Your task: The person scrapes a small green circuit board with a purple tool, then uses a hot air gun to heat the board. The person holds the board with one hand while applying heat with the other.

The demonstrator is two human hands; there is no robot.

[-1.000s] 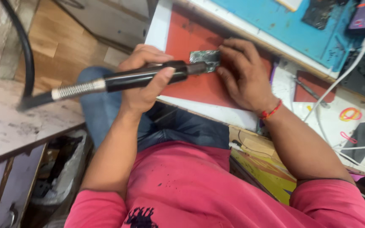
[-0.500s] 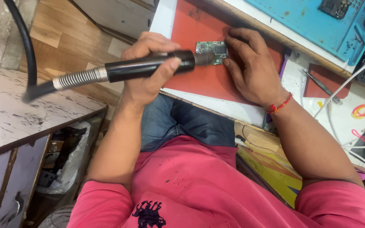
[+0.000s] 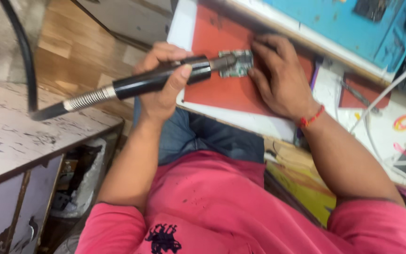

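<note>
The small green and silver circuit board [image 3: 237, 63] lies flat on the red rectangular mat [image 3: 222, 89], near the mat's upper edge. The metal tip of the black cylindrical rotary handpiece [image 3: 165, 80] touches the board's left side. The long axis of this tool runs from lower left to upper right, so the board lies directly in front of the tip. The left hand [image 3: 163, 82] has its grip wrapped around the black barrel, thumb on top. The right hand [image 3: 278, 77] is at the board's right edge, fingertips pressing it down on the mat; both hands are equally close. Behind the handpiece, a steel spring sleeve [image 3: 88, 99] continues into a black flexible shaft [image 3: 24, 61] over the pale scratched worktop [image 3: 19, 136].
</note>
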